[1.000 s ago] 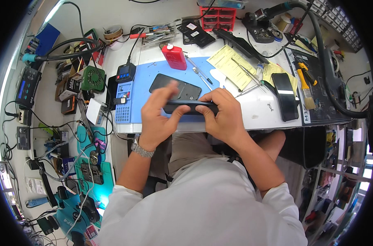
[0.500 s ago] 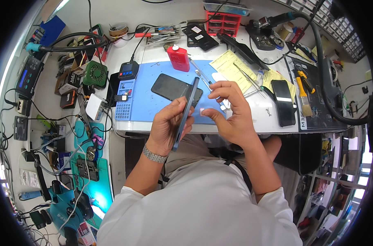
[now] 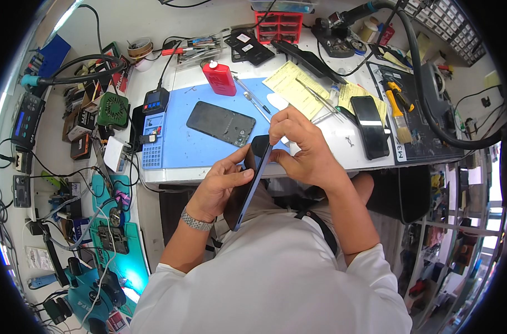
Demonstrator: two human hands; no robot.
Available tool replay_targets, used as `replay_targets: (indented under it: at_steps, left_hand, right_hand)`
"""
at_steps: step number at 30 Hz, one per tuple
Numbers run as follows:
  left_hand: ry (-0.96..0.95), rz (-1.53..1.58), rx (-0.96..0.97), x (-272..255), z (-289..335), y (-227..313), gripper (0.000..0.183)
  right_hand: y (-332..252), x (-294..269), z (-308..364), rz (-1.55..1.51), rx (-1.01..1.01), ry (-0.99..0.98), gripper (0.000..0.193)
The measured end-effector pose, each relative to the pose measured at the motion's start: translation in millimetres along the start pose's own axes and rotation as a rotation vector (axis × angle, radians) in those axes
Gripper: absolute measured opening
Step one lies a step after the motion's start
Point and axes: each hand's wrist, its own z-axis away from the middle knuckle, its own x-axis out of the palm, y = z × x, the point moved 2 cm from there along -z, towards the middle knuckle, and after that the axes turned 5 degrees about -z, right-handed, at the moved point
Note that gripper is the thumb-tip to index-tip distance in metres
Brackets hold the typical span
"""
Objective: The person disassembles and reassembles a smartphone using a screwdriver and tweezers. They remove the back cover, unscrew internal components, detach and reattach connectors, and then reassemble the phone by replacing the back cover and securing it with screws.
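Observation:
My left hand [image 3: 223,186] grips a dark smartphone [image 3: 243,195] with a blue-grey frame by its left side, above my lap, just in front of the bench edge. The phone is tilted, its dark glossy face turned toward the left hand. At the phone's upper end my right hand [image 3: 301,147] is closed, with curled fingers and thumb against the corner. Whether something small is between those fingers is hidden. Beyond them a dark grey phone back panel [image 3: 221,123] lies on the blue mat [image 3: 181,150], camera holes at its lower right.
On the bench stand a red bottle [image 3: 220,79], thin metal tools [image 3: 250,94], yellow papers [image 3: 295,86] and another dark phone [image 3: 369,125]. A yellow-handled brush [image 3: 399,119] is farther right. At left are a blue parts tray [image 3: 152,147], a green fan [image 3: 113,109] and a teal microscope [image 3: 92,295].
My right hand has come from beside the phone to its upper end, and its fingers have closed there. The phone has turned so more of its dark face shows. The whole view has shifted slightly.

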Motion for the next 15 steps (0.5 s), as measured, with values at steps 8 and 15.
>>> replay_targets:
  at_steps: [8, 15]
  left_hand:
    - [-0.052, 0.048, -0.027, -0.8, 0.7, -4.2, 0.086]
    - [-0.092, 0.089, -0.042, -0.1, -0.1, -7.1, 0.088]
  right_hand:
    - [4.2, -3.2, 1.2, -0.074, 0.029, -0.017, 0.047]
    - [8.5, -5.1, 2.7, -0.116, 0.043, -0.024, 0.044]
